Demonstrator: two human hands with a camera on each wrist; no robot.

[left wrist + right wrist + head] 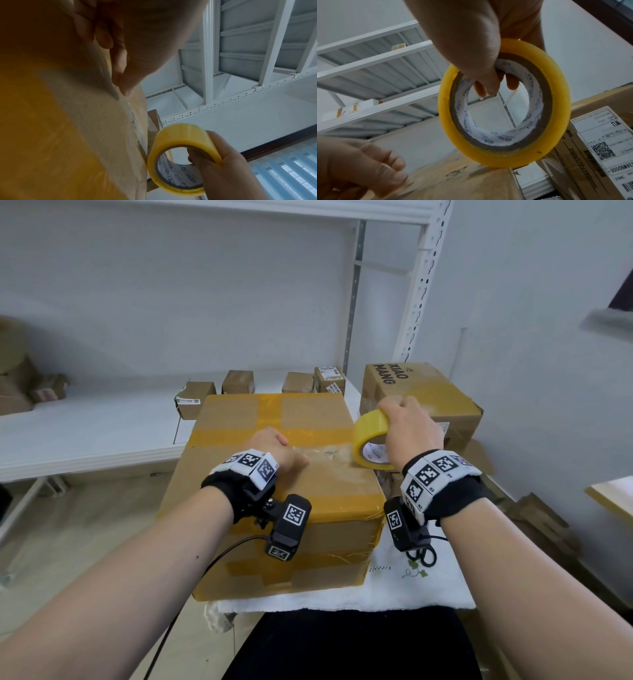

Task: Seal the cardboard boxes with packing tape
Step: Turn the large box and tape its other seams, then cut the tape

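Observation:
A large cardboard box (337, 489) (60, 121) (462, 182), banded with yellow tape, stands on a white cloth in front of me. My left hand (274, 446) (145, 40) (359, 162) has its fingers curled and pins the tape's end to the middle of the box top with the thumb and fingertips. A clear strip of tape (325, 455) runs right from it to the yellow tape roll (368, 436) (181, 138) (556, 108). My right hand (414, 426) (228, 173) (471, 33) grips the roll at the box's right edge, fingers through its core.
A second cardboard box (421, 392) (599, 148) with a shipping label stands close behind the roll. Several small boxes (195, 400) sit on the white shelf (85, 433) behind. Black scissors (423, 554) lie on the white cloth (394, 587). Flattened cardboard (541, 529) lies on the right.

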